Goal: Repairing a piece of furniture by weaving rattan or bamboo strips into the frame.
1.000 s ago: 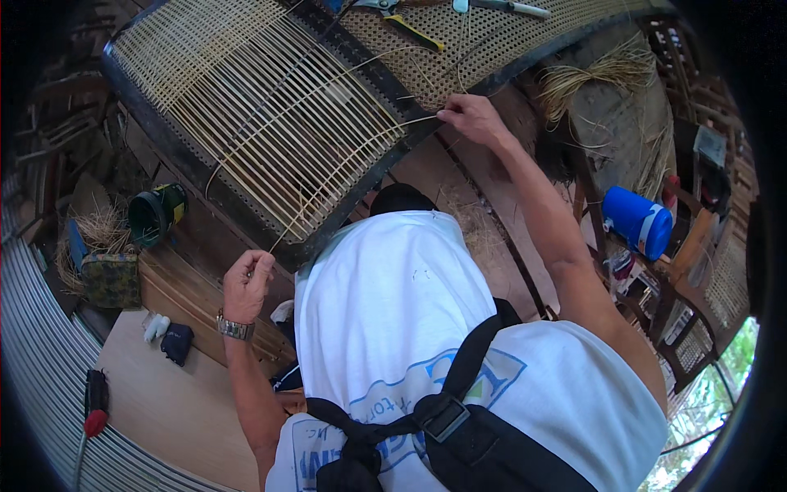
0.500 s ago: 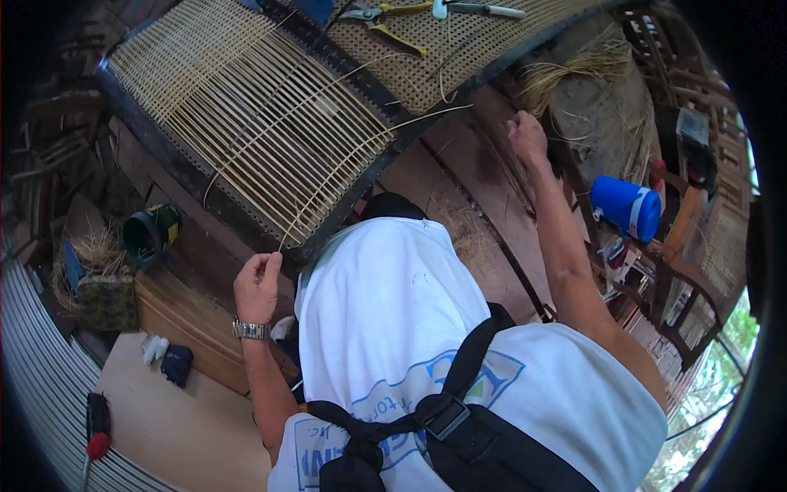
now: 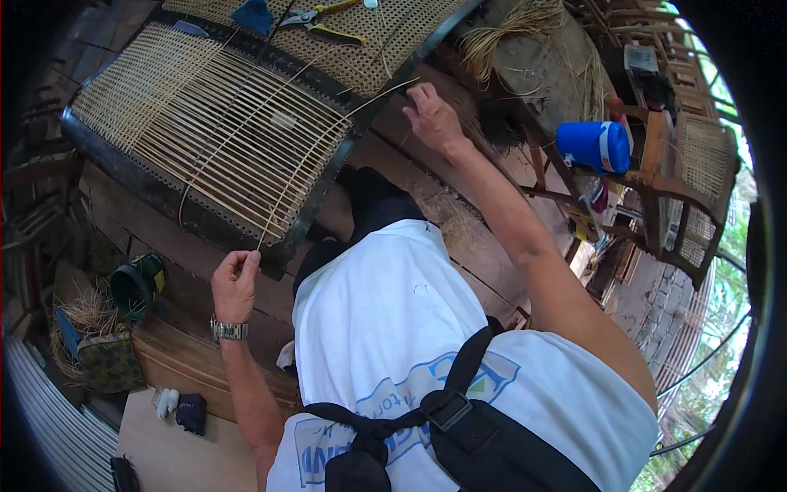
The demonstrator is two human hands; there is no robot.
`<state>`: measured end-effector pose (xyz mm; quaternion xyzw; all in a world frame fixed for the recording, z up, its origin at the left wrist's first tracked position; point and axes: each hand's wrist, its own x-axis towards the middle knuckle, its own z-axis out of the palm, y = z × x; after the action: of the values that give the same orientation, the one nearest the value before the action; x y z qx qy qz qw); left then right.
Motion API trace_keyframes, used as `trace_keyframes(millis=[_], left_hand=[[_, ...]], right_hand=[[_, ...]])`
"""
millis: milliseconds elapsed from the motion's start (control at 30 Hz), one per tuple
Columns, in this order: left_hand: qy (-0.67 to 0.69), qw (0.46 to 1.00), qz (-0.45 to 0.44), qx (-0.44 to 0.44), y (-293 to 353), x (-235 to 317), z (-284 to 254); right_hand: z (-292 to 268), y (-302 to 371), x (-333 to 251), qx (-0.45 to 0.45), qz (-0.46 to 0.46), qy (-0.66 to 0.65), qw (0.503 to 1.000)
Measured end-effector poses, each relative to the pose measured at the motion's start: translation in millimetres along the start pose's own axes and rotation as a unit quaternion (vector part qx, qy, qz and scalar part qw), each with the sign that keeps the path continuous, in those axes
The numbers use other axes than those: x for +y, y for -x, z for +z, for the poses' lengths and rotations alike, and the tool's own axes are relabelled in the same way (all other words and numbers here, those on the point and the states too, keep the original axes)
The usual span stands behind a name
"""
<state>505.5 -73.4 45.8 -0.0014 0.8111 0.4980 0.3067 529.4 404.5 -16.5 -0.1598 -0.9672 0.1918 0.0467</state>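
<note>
Big dark wooden frame with pale cane webbing [image 3: 131,164] sits far left. The right hand [image 3: 437,123] has just swung back from well right, fingers loosely spread, nothing visible in them, near the right tip of a thin tan cane strand [image 3: 385,95]. Left hand [image 3: 235,289] still seems to pinch its near end, so only that end's held.
</note>
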Motion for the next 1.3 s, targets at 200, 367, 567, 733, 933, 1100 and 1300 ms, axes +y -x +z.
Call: trace_keyframes(millis=[200, 367, 567, 733, 933, 1100, 1300], left_hand=[[-0.057, 0.997, -0.024, 0.044, 17, 6, 6], [-0.205, 0.949, 0.040, 0.238, 34, 29, 21], [-0.042, 0.981, 0.090, 0.164, -21, 119, 110], [-0.028, 0.989, 0.141, 0.034, -123, 117, 196], [-0.079, 0.982, 0.140, 0.103, -167, 110, 250], [-0.129, 0.972, 0.152, 0.122, -184, 109, 262], [-0.105, 0.964, 0.207, 0.131, -201, 95, 257]], right_hand=[[15, -39, 33, -0.020, -0.140, 0.120, 0.983], [16, -52, 45, -0.015, -0.163, 0.103, 0.981], [0, -64, 38, -0.311, 0.121, -0.283, 0.899], [-9, -84, 17, -0.483, 0.277, -0.465, 0.689], [-12, -77, 21, -0.453, 0.227, -0.438, 0.743], [-35, -60, 28, -0.164, -0.184, -0.087, 0.965], [-26, -60, 33, -0.152, -0.197, -0.123, 0.961]])
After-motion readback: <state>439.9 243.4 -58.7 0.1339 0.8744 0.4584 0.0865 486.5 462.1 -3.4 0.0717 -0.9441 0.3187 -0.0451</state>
